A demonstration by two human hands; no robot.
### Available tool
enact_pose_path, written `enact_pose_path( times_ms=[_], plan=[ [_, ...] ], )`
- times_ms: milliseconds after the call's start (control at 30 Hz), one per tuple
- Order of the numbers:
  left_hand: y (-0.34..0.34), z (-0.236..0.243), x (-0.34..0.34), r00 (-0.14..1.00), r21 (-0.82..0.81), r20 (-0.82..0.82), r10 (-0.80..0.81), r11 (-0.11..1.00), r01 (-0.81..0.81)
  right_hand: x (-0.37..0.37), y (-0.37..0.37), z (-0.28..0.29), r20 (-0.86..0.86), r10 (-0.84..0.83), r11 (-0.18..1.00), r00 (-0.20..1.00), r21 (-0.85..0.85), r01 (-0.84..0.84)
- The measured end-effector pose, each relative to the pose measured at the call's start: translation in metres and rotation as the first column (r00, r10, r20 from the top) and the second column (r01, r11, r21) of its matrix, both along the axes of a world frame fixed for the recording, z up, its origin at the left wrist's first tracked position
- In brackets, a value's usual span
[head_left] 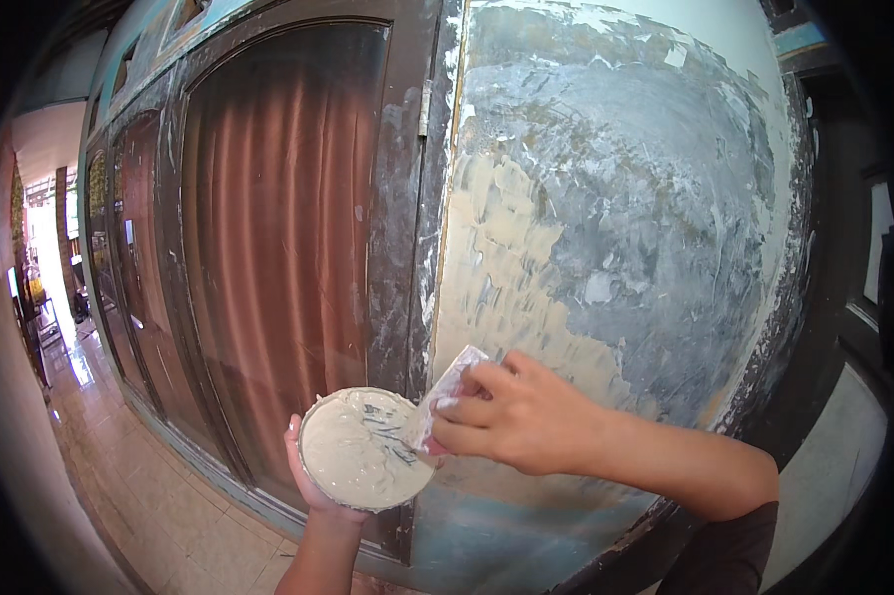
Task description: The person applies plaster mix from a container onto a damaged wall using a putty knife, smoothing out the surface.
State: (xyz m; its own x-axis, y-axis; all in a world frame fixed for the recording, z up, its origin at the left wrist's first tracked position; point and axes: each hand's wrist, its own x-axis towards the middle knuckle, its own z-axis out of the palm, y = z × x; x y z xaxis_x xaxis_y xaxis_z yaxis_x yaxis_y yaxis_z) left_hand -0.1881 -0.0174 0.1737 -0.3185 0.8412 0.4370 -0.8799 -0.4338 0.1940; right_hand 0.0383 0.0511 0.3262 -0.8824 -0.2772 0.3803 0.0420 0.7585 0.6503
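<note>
Filler (343,451) is seemingly getting scooped lower center, left hand (315,493) cupping the tub (392,503), right hand (511,416) pinching the scraper (449,387), next swipe probably needing an even load.

PLACE: home, by its looks | reddish curtain (278,208) | tiled floor (201,535) | patchily coated wall (655,258)

Materials and Surface Finish

Wall (665,218), centre right: grey, matt, patchy, flaking at its upper edge. Beige coat (501,238), centre: matt, streaked, uneven. Paste (348,446) in the round container (392,505), lower centre: thick, wet-looking, ridged. Flat spreader (450,385): paste-smeared. Door frame (397,188), upper centre: dark, apparently wood, scuffed. Curtain (278,218), left of centre: cloth, soft sheen. Floor tiles (194,526), lower left: smooth, glossy.
</note>
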Motion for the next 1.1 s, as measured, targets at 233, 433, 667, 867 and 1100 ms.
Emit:
enact_pose_path(
  times_ms=[233, 433, 667, 867, 1100],
  plan=[
    [-0.006, 0.008, 0.002, 0.999, 0.047, -0.033, -0.009, 0.999, 0.01, 0.019, 0.002, -0.007, 0.082, 0.063, 0.997, 0.995, -0.048, -0.059],
    [-0.003, 0.007, 0.006, 0.999, 0.027, -0.044, -0.012, 1.0, 0.014, 0.027, -0.001, -0.015, 0.076, 0.085, 0.992, 0.994, -0.102, -0.077],
    [-0.003, 0.006, 0.012, 1.0, 0.023, -0.008, -0.022, 0.999, 0.023, 0.033, -0.004, -0.019, 0.061, 0.061, 0.992, 0.996, -0.11, -0.054],
    [-0.001, 0.004, 0.017, 0.999, 0.026, -0.02, -0.039, 0.999, 0.04, 0.038, -0.008, -0.025, 0.044, 0.06, 0.986, 0.997, -0.156, -0.052],
    [0.005, -0.001, 0.021, 0.999, -0.017, 0.013, -0.044, 0.999, 0.044, 0.043, -0.017, -0.027, -0.005, 0.025, 0.983, 1.0, -0.18, -0.025]
  ],
)
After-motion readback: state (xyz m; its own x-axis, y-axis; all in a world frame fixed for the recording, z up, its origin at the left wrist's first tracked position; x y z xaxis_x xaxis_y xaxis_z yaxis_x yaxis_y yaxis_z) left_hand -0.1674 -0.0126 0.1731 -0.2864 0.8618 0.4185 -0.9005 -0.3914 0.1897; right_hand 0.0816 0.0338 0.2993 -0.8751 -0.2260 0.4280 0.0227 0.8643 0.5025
